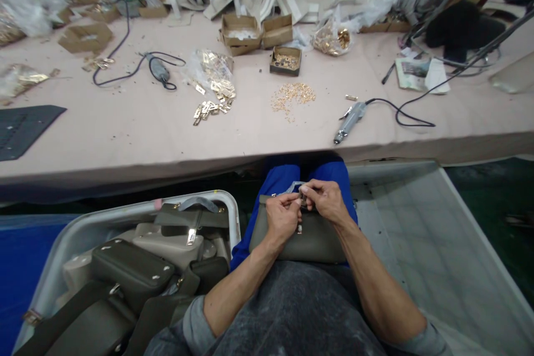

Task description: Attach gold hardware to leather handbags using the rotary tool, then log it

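Observation:
An olive-grey handbag (317, 236) lies across my lap on blue trousers. Over its upper edge, my left hand (284, 212) and my right hand (325, 199) meet fingertip to fingertip. Both pinch a small metal clasp piece (302, 196), mostly covered by the fingers, so its exact form is hard to make out. Just below the fingers, a small shiny metal fitting (299, 229) shows on the bag's front. Part of the bag's handle (295, 185), wrapped in clear film, rises behind my hands.
To the left, a white bin (233, 206) holds several bags. An electric screwdriver (350, 121) lies near the table edge, its cord trailing right. Gold screws (294, 97), metal plates (211, 108) and small boxes (240, 33) sit on the table. A pale tray (438, 233) stands right.

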Available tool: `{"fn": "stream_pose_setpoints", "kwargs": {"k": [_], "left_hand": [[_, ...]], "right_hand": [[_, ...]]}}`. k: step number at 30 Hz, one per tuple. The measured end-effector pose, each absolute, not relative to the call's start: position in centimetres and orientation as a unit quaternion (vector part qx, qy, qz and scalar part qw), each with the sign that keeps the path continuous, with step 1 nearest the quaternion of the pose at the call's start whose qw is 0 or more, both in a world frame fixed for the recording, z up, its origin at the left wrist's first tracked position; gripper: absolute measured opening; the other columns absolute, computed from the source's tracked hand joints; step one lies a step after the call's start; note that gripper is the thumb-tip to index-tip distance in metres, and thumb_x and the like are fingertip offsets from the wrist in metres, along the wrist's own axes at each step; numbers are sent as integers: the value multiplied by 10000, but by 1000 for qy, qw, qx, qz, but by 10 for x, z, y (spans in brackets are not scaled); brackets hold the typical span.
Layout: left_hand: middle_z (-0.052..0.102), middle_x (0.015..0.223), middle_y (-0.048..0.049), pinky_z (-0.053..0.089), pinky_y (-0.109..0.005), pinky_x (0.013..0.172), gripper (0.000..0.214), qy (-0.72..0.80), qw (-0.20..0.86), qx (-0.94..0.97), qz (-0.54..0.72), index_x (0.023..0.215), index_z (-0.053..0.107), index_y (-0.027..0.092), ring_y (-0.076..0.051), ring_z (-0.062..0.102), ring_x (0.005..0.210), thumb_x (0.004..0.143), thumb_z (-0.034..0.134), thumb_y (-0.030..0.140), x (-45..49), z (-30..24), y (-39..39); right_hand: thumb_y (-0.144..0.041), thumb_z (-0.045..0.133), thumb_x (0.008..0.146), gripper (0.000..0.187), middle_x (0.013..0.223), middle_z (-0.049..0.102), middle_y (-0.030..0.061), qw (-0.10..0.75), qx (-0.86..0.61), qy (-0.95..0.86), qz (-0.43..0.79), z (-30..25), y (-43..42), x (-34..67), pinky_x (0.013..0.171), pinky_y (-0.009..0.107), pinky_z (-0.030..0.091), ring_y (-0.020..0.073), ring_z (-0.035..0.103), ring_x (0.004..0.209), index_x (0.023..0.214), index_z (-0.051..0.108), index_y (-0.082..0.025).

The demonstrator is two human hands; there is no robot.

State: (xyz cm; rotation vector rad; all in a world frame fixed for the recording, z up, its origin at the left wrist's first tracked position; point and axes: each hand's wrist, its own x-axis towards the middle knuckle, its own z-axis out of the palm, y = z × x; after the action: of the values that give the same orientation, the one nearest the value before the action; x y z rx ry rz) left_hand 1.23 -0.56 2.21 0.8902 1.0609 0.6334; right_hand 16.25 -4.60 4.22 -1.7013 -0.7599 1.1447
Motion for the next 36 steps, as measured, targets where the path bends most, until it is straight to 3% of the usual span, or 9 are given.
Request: {"fn": "stream_pose_setpoints", "kwargs": {"k": [6,15,21,26,33,36], "left_hand": [[645,552,-33,460,-222,423,392,455,752,374,295,992,828,13,-96,511,416,747,793,316,9,22,0],[619,525,-21,416,-221,410,393,456,757,369,287,966,824,19,-95,480,400,725,787,327,9,21,0],[587,510,-21,389,-221,421,378,479,730,408,268,928,842,37,-94,457,394,788,722,367,10,28,4],[538,496,-9,346,-226,423,431,502,730,389,251,893,833,45,-93,420,393,770,704,438,15,33,5],[526,488,-16,300,-224,419,409,497,722,400,266,853,838,70,-99,396,414,769,734,456,11,27,8],[589,528,-40,306,-228,414,427,497,723,393,274,878,839,74,-105,410,417,760,748,473,10,23,9]], "right_hand": [[-506,833,909,416,790,684,32,464,-583,-339,574,36,-46,180,567,234,500,102,587,592,1082,837,-127],[-482,867,872,384,746,663,37,468,-571,-331,588,23,-44,181,539,240,494,112,565,568,990,834,-118],[-532,731,977,414,885,683,62,407,-664,-414,471,49,-41,170,642,262,521,147,638,703,1100,843,-153],[-472,618,1057,390,896,672,83,392,-705,-485,339,52,-42,156,681,263,498,166,653,796,1047,847,-157],[-559,642,1023,413,944,676,92,389,-701,-446,398,40,-40,154,621,307,522,192,653,740,1068,852,-207],[-593,670,994,416,920,688,85,381,-715,-440,388,45,-32,161,655,345,539,221,662,759,1140,850,-247]]}}
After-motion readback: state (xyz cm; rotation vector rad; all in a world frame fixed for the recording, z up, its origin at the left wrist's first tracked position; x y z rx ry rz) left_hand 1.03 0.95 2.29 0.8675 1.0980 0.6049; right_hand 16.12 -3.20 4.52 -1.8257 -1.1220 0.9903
